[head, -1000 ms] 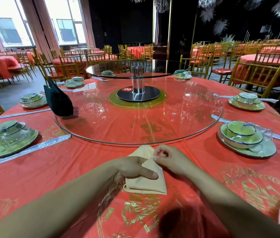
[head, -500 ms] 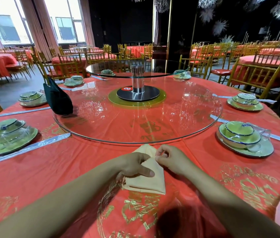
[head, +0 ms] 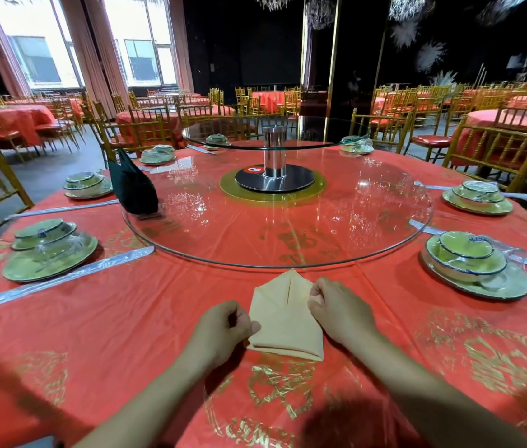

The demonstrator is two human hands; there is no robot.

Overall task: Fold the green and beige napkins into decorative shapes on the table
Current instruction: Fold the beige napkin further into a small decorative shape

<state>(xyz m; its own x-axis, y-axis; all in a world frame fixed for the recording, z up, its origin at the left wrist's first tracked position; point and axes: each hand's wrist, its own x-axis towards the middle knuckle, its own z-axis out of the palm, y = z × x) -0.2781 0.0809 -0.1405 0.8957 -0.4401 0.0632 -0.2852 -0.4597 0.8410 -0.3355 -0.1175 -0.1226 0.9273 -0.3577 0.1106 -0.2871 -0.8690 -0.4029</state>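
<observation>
A beige napkin (head: 284, 321) lies flat on the red tablecloth (head: 120, 324) in front of me, folded to a point at its far end, with a seam down the middle. My left hand (head: 223, 329) sits at its left edge, fingers curled and thumb on the cloth's rim. My right hand (head: 336, 307) pinches the upper right edge with curled fingers. A dark green napkin (head: 133, 185) stands folded and upright on the left of the glass turntable (head: 369, 227).
Green plate-and-bowl settings wrapped in plastic stand at left (head: 49, 250) and right (head: 475, 266), with more around the far rim. Wrapped chopsticks (head: 61, 282) lie beside them. Gold chairs (head: 498, 147) ring the table.
My left hand slid off the top of the beige napkin to its left edge. The right hand shifted slightly right along the edge, leaving both folded flaps and the centre seam uncovered.
</observation>
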